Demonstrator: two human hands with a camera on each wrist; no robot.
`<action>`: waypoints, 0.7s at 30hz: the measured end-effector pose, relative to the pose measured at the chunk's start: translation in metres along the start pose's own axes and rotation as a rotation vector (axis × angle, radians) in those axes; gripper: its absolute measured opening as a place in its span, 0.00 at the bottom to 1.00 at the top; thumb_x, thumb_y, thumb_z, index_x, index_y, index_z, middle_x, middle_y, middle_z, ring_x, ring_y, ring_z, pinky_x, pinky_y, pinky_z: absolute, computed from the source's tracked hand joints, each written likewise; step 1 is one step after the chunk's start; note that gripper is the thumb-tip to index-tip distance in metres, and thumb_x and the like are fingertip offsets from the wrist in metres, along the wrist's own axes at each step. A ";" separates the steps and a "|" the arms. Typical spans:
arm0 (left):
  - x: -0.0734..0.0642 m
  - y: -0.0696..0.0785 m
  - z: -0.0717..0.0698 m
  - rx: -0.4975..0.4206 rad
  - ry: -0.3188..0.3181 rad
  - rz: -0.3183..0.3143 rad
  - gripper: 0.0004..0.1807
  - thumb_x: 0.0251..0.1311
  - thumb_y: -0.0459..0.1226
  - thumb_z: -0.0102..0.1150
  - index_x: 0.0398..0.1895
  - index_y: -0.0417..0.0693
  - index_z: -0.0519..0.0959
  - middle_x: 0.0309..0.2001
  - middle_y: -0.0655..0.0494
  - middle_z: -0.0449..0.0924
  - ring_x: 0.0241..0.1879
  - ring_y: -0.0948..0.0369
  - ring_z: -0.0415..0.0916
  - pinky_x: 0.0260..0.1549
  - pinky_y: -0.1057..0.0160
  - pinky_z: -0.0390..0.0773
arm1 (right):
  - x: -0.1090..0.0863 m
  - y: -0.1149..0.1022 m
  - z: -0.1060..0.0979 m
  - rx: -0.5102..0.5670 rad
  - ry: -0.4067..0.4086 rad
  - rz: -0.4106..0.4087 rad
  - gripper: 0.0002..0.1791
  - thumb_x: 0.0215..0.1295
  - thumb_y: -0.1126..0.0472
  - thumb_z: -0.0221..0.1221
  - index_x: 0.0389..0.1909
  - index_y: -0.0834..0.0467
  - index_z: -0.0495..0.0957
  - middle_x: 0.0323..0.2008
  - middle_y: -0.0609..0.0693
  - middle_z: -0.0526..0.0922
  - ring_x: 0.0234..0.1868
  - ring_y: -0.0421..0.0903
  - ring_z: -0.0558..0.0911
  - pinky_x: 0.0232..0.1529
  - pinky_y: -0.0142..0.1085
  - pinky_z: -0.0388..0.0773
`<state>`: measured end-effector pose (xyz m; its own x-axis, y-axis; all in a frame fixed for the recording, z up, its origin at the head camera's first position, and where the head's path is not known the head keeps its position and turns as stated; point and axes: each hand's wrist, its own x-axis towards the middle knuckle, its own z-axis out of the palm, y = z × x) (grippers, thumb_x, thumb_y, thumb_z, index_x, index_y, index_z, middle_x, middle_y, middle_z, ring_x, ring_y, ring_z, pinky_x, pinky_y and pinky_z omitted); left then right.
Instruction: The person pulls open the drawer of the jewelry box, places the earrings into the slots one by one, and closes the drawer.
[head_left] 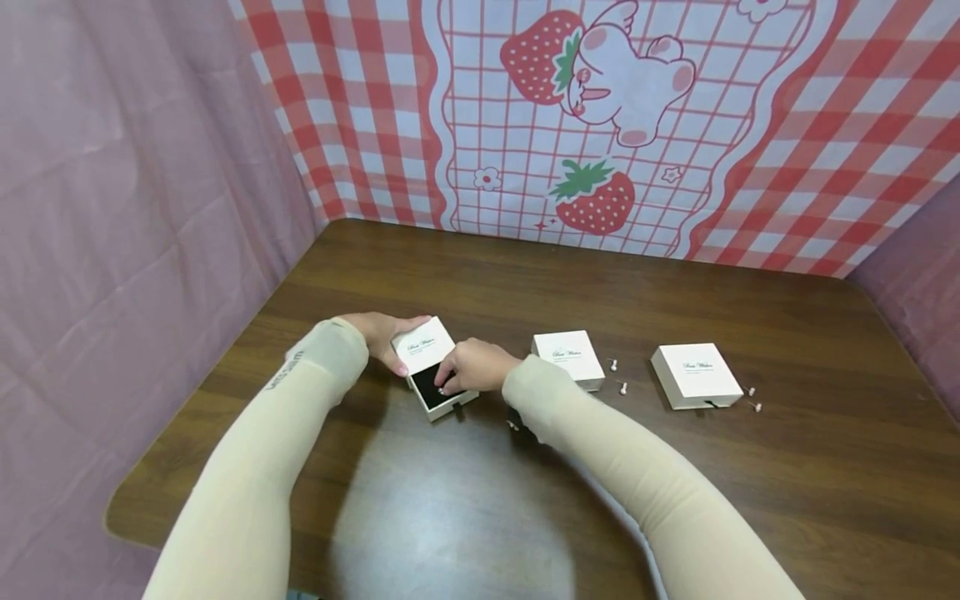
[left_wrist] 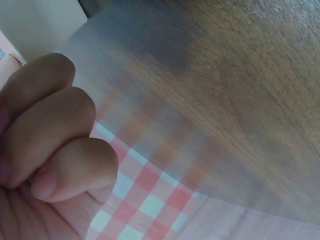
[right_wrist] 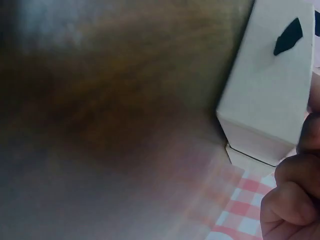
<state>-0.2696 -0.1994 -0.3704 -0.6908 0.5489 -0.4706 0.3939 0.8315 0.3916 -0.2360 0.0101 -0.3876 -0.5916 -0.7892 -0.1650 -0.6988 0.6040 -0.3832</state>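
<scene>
On the left of the table lies a small white slide-out gift box (head_left: 423,343) with printed lettering. Its black-lined drawer (head_left: 450,407) is pulled out toward me. My left hand (head_left: 382,336) grips the box sleeve from the left, thumb at the near side and fingers at the far side. Over the drawer, my right hand (head_left: 480,365) pinches a small, shiny stud earring (head_left: 441,391) at the black lining. The right wrist view shows the drawer's pale front (right_wrist: 267,75) with a black ribbon tab (right_wrist: 290,37), beside curled fingers (right_wrist: 295,200).
Two more white boxes stand to the right, one in the middle (head_left: 567,354) and one farther right (head_left: 697,375). Small earrings lie beside them, by the middle box (head_left: 623,388) and the right box (head_left: 757,407). Another small earring (head_left: 512,426) lies under my right wrist.
</scene>
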 end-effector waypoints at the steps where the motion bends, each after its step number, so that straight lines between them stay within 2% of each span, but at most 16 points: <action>1: 0.000 0.000 0.000 -0.003 0.000 0.006 0.55 0.52 0.43 0.71 0.74 0.39 0.44 0.64 0.36 0.65 0.52 0.51 0.68 0.59 0.54 0.64 | -0.001 0.000 0.001 0.013 0.006 -0.002 0.06 0.58 0.58 0.67 0.36 0.52 0.88 0.37 0.41 0.86 0.38 0.40 0.80 0.42 0.33 0.75; 7: 0.001 0.000 0.000 -0.024 -0.006 0.010 0.56 0.52 0.43 0.71 0.75 0.39 0.43 0.66 0.36 0.63 0.53 0.50 0.68 0.60 0.54 0.63 | -0.003 -0.001 0.002 0.010 0.021 0.026 0.03 0.57 0.57 0.67 0.31 0.49 0.88 0.31 0.38 0.85 0.33 0.38 0.78 0.37 0.34 0.75; 11: 0.001 0.000 -0.001 -0.032 -0.008 0.001 0.57 0.51 0.44 0.72 0.75 0.40 0.43 0.67 0.36 0.61 0.55 0.50 0.67 0.61 0.53 0.62 | -0.004 -0.001 0.005 -0.015 0.036 0.047 0.03 0.58 0.57 0.66 0.31 0.48 0.88 0.31 0.37 0.85 0.35 0.40 0.80 0.38 0.37 0.76; 15: 0.002 0.000 -0.001 -0.040 -0.012 -0.010 0.57 0.51 0.44 0.71 0.75 0.40 0.43 0.67 0.36 0.61 0.55 0.50 0.67 0.61 0.53 0.61 | -0.007 0.001 0.007 -0.013 0.059 0.022 0.04 0.58 0.58 0.65 0.33 0.48 0.88 0.33 0.38 0.86 0.36 0.40 0.80 0.38 0.36 0.76; 18: 0.002 -0.001 0.000 -0.042 -0.006 -0.013 0.56 0.51 0.44 0.72 0.75 0.41 0.44 0.67 0.36 0.63 0.55 0.50 0.67 0.61 0.53 0.62 | -0.013 0.003 0.007 0.088 0.105 0.017 0.05 0.59 0.60 0.65 0.35 0.52 0.87 0.32 0.41 0.86 0.32 0.37 0.78 0.36 0.32 0.74; 21: 0.001 -0.003 0.002 -0.062 0.003 -0.013 0.56 0.51 0.44 0.72 0.75 0.42 0.44 0.66 0.37 0.63 0.55 0.50 0.67 0.61 0.52 0.61 | -0.022 0.003 0.007 0.311 0.137 0.037 0.05 0.58 0.64 0.65 0.34 0.60 0.86 0.27 0.43 0.85 0.26 0.34 0.73 0.30 0.28 0.71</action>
<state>-0.2702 -0.2008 -0.3735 -0.6971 0.5381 -0.4738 0.3468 0.8315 0.4341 -0.2224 0.0286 -0.3914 -0.6772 -0.7326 -0.0686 -0.5325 0.5523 -0.6415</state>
